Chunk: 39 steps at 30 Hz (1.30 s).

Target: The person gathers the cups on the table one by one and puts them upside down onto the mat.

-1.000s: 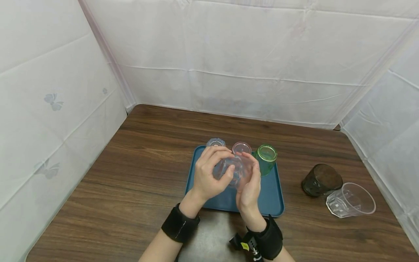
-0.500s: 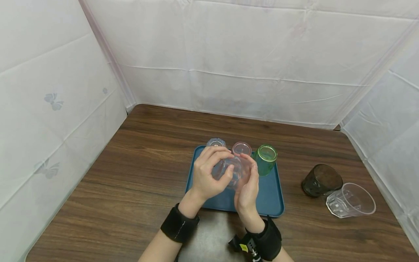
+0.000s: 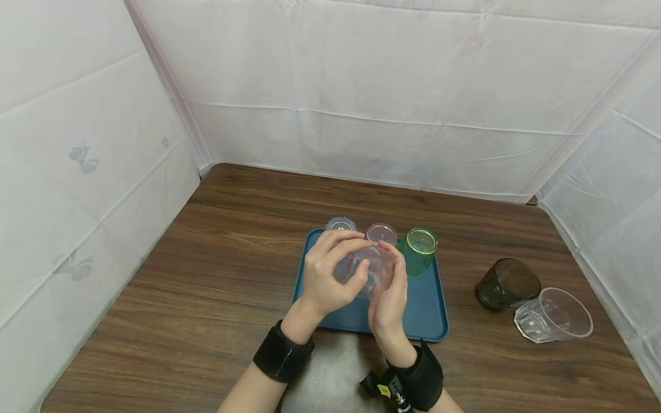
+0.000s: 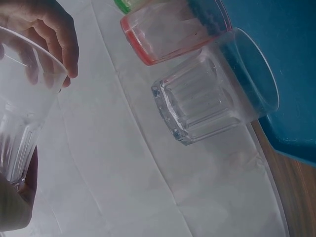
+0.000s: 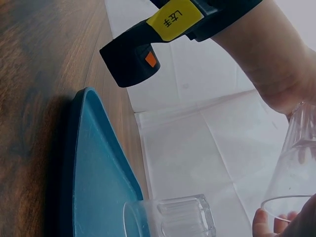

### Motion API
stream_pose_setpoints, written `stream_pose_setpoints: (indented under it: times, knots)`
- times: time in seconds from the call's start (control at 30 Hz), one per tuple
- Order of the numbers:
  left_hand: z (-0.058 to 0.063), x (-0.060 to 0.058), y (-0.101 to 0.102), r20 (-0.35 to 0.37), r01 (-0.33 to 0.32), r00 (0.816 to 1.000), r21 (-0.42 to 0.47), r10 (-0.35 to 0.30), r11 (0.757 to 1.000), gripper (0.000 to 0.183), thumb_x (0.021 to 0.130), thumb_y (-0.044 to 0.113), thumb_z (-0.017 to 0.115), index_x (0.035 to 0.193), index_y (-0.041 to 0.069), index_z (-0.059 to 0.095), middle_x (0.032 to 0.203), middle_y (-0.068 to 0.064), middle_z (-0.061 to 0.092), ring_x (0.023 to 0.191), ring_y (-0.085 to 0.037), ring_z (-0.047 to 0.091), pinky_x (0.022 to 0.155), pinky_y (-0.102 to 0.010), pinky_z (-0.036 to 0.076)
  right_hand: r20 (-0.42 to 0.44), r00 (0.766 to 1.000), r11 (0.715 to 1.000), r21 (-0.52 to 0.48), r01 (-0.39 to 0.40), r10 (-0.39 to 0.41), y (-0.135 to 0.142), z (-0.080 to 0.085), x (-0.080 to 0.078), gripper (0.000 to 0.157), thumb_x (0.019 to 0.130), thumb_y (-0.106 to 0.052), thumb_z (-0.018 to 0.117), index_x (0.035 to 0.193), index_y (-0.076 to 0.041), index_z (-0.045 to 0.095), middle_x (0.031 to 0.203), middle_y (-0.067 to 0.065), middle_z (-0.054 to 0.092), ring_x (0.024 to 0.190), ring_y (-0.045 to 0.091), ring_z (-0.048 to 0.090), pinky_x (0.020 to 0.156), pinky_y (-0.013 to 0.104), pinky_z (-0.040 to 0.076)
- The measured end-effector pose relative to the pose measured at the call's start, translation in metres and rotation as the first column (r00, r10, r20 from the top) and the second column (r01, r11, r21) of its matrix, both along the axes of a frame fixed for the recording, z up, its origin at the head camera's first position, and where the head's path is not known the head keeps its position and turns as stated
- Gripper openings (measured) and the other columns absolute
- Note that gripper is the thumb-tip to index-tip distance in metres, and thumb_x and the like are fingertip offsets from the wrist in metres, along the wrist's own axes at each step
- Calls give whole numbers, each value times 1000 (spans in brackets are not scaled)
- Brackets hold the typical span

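Both hands hold a clear drinking glass (image 3: pixel 374 267) above the blue tray (image 3: pixel 434 304), lying sideways with its rim toward the right hand. My left hand (image 3: pixel 327 278) grips the base end, fingers over the top and thumb in front. Curled round the rim end is my right hand (image 3: pixel 389 295); its fingertips show at the rim in the right wrist view. The fluted lower part of this glass (image 4: pixel 17 143) shows at the left of the left wrist view. Beyond the hands, a clear faceted glass (image 3: pixel 341 224), a pinkish-red glass (image 3: pixel 381 233) and a green glass (image 3: pixel 420 252) stand upside down in a row.
To the right on the wooden table (image 3: pixel 232 258), a dark smoky glass (image 3: pixel 506 284) and a clear glass (image 3: pixel 549 315) lie close together. White sheeting (image 3: pixel 361 86) walls the table at the back and both sides. A grey patch (image 3: pixel 335 373) shows before the tray.
Both hands have shifted very slightly left with the glass, the right hand a little more. The other glasses and the tray stay where they were.
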<state>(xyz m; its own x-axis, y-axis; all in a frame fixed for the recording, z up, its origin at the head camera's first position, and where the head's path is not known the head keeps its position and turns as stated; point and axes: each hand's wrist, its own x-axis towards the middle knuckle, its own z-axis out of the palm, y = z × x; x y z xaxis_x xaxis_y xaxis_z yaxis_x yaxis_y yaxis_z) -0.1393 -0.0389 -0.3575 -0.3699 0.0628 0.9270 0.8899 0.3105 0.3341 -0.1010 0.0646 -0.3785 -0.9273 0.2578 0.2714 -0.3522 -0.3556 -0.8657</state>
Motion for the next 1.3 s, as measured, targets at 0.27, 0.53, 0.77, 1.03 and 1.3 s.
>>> stream_pose_setpoints:
  times: [0.27, 0.53, 0.77, 1.03, 1.3]
  knots:
    - [1, 1, 0, -25, -10, 1000, 8, 10, 1000, 21, 79, 18, 57, 94, 7, 68, 94, -8, 62, 88, -20, 57, 73, -34, 50, 37, 999, 1000, -14, -3, 3, -1, -2, 1, 47, 102, -34, 17, 124, -2, 43, 132, 11, 42, 126, 23, 34, 97, 31, 36]
    - [3, 1, 0, -41, -32, 999, -2, 32, 999, 21, 80, 19, 58, 92, 8, 69, 92, -7, 61, 87, -19, 57, 71, -32, 49, 29, 1000, 1000, 26, -8, 7, -1, -2, 1, 48, 102, -31, 16, 128, 2, 41, 134, 16, 41, 128, 23, 33, 104, 36, 28]
    - [5, 1, -1, -55, -50, 997, -18, 49, 999, 20, 80, 20, 58, 91, 8, 69, 90, -7, 62, 87, -19, 58, 73, -33, 50, 26, 1000, 999, 49, -5, 4, -2, -1, 0, 50, 102, -30, 17, 132, 4, 39, 135, 15, 42, 128, 23, 34, 104, 33, 30]
    - [6, 2, -2, -57, -64, 996, -20, 63, 998, 20, 79, 20, 58, 91, 8, 69, 90, -6, 63, 86, -18, 58, 73, -33, 50, 5, 1000, 999, 45, -2, 2, -2, -4, -1, 49, 102, -27, 17, 129, 5, 42, 133, 23, 43, 124, 23, 39, 100, 30, 34]
    - [6, 2, -2, -57, -65, 996, -16, 64, 998, 20, 79, 20, 57, 90, 8, 68, 89, -6, 63, 85, -18, 59, 72, -33, 50, -4, 1000, 998, 61, -6, 6, -3, -4, -1, 48, 102, -25, 17, 129, 8, 42, 133, 28, 40, 122, 23, 41, 100, 30, 34]
